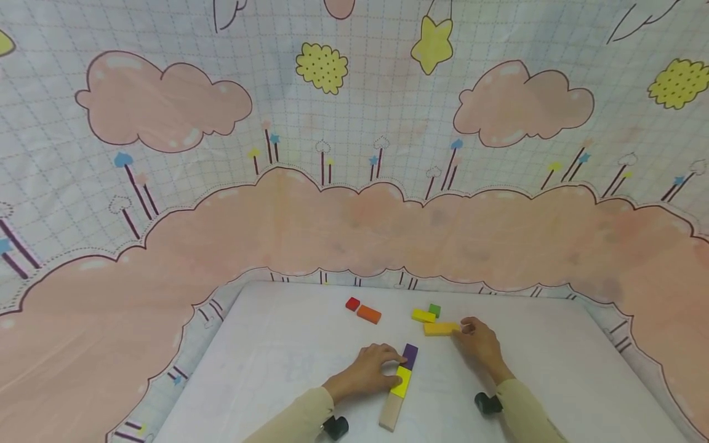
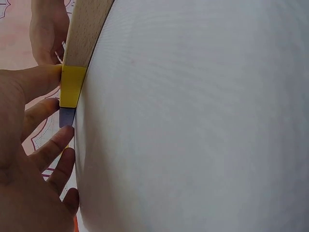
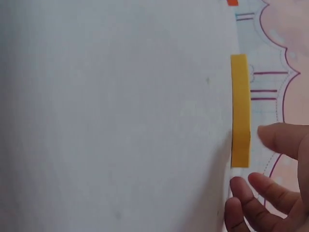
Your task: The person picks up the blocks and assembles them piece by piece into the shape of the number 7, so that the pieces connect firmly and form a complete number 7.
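Note:
A plain wooden block (image 1: 391,411), a yellow block (image 1: 401,383) and a purple block (image 1: 409,355) lie end to end in a slanting row. From the left, my left hand (image 1: 370,369) touches this row, its thumb at the yellow block (image 2: 74,87) and its fingertips near the purple block (image 2: 67,116). My right hand (image 1: 480,344) is at the right end of a long amber block (image 1: 440,329). In the right wrist view, the thumb and fingers are spread around the end of that amber block (image 3: 240,111), with a gap showing beside the thumb.
Behind the amber block lie a shorter yellow block (image 1: 423,315) and a small green block (image 1: 434,310). Farther left are a red block (image 1: 352,304) and an orange block (image 1: 368,314). The white table (image 1: 266,344) meets a patterned cloth (image 1: 354,227) at its back.

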